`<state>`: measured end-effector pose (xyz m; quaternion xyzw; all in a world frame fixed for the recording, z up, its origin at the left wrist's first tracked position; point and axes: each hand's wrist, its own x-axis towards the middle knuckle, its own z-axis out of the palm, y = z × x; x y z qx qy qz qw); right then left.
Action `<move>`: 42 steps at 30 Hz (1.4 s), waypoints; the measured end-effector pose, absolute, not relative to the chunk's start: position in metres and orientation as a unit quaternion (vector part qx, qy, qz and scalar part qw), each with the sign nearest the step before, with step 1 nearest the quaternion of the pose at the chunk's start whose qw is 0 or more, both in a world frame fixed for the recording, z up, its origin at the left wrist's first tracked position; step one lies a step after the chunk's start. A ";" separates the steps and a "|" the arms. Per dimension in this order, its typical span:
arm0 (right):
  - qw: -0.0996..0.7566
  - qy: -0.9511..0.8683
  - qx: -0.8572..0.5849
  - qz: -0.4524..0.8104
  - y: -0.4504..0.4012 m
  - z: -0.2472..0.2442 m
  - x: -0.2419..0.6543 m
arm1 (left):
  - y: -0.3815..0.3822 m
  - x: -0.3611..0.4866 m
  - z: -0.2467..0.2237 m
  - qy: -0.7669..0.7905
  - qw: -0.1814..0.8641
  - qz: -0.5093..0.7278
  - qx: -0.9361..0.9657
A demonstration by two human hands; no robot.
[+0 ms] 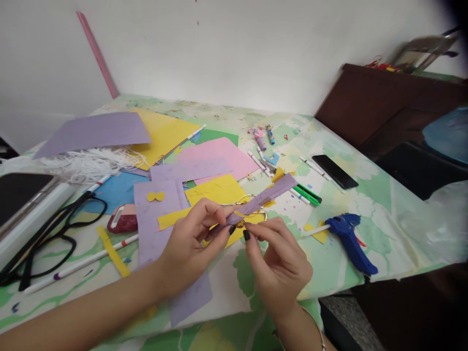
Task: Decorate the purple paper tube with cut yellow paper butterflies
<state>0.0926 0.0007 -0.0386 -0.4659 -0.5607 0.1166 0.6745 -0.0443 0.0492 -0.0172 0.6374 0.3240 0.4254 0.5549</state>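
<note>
My left hand (199, 236) is closed on a purple paper strip (272, 192), which slants up to the right above the table. My right hand (281, 261) pinches at the strip's lower edge, thumb and forefinger together. A small yellow piece shows there; whether the fingertips hold it or the strip I cannot tell. Under the hands lie a yellow sheet (215, 190) and a purple sheet (155, 243). On the purple sheet rests a small yellow double-rounded cutout (155, 196). A yellow strip (173, 219) pokes out beside my left hand.
At right lie a blue glue gun (349, 241), a green cutter (309, 193) and a black phone (334, 171). Black-framed glasses (62, 239), a heap of white string (87, 163) and several markers are at left. Coloured sheets (215, 156) cover the middle back; the patterned tablecloth (380, 243) reaches the front edge.
</note>
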 end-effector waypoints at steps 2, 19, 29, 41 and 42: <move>0.674 -0.562 -0.467 0.113 0.001 -0.039 0.093 | 0.048 -0.045 -0.017 0.319 0.555 0.425 0.640; 0.668 -0.590 -0.446 0.080 0.003 -0.039 0.095 | 0.048 -0.045 -0.020 0.284 0.511 0.445 0.678; 0.664 -0.590 -0.454 0.075 0.002 -0.039 0.094 | 0.046 -0.045 -0.022 0.291 0.498 0.438 0.689; 0.629 -0.574 -0.508 0.132 0.007 -0.038 0.095 | 0.068 -0.044 -0.016 0.319 0.697 0.377 0.520; 0.623 -0.580 -0.506 0.137 0.008 -0.037 0.096 | 0.068 -0.044 -0.017 0.320 0.697 0.375 0.521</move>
